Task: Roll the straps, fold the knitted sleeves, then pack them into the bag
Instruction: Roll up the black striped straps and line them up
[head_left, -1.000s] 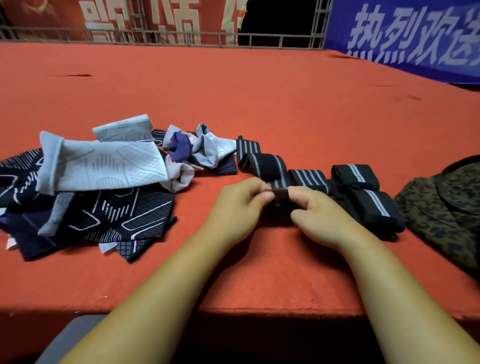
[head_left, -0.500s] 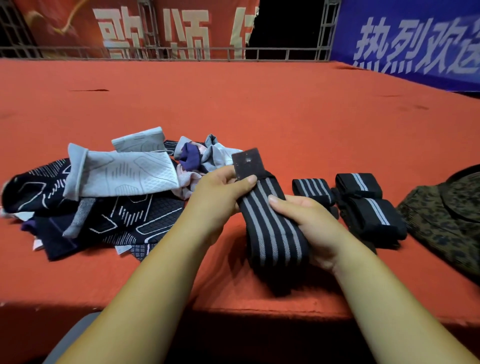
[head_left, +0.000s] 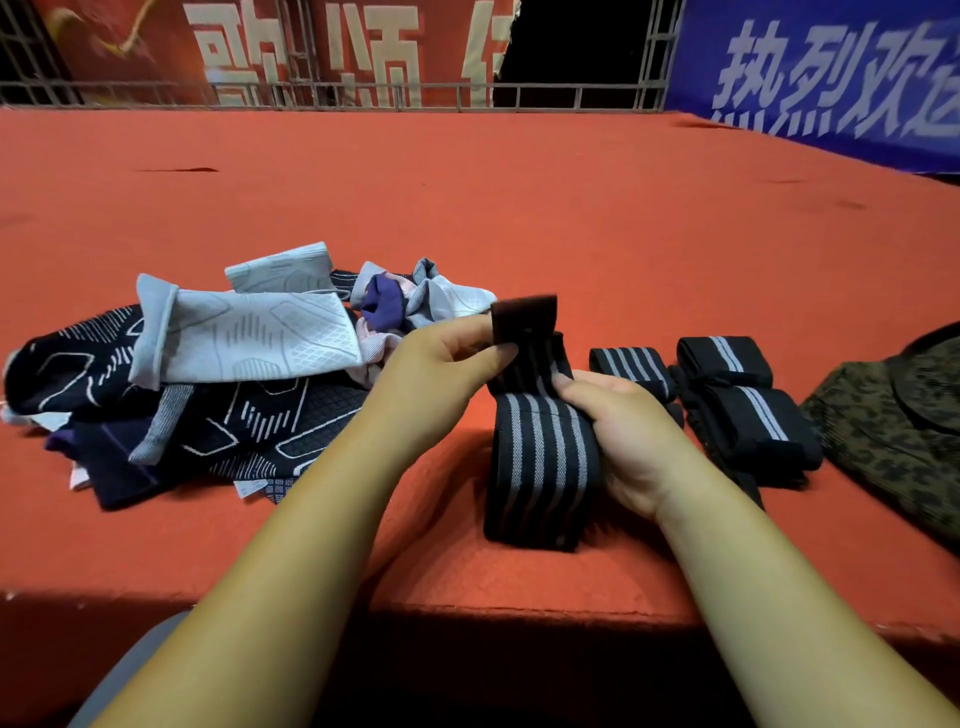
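Note:
A black strap with grey stripes (head_left: 540, 467) hangs in front of me over the red table (head_left: 571, 218). My left hand (head_left: 441, 374) pinches its dark end tab near the top. My right hand (head_left: 628, 431) grips the strap's right side, fingers curled round it. Rolled black straps (head_left: 737, 410) lie just right of my right hand. A pile of knitted sleeves (head_left: 208, 374), light grey and dark patterned, sits to the left. A camouflage bag (head_left: 898, 431) lies at the right edge.
The table's front edge (head_left: 467, 608) runs just below the strap. A metal railing (head_left: 363, 96) and red and blue banners stand behind the table's far side.
The strap was lifted off the table and unfolded from a small bundle at my fingertips. It now hangs lower, with my right hand gripping its side and my left still on the end tab.

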